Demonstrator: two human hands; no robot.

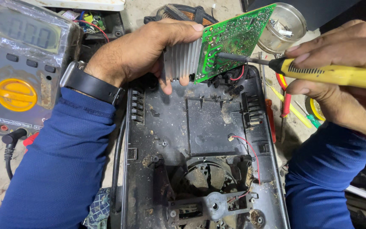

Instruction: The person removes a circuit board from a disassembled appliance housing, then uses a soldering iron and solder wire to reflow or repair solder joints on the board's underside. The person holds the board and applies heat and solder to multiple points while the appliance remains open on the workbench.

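One hand (149, 51) hides the heat sink (183, 59).

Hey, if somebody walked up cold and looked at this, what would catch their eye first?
Probably the green circuit board at top centre, held tilted by the left hand gripping its ribbed metal heat sink. The right hand presses a yellow soldering iron tip against the board. Below lies an open, dusty black casing with a fan, and a grey multimeter sits far left.

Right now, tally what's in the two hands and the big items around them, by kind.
Green circuit board with finned heatsink, left hand: 1
Yellow soldering iron, right hand: 1
Multimeter: 1
Open black casing: 1
Total: 4
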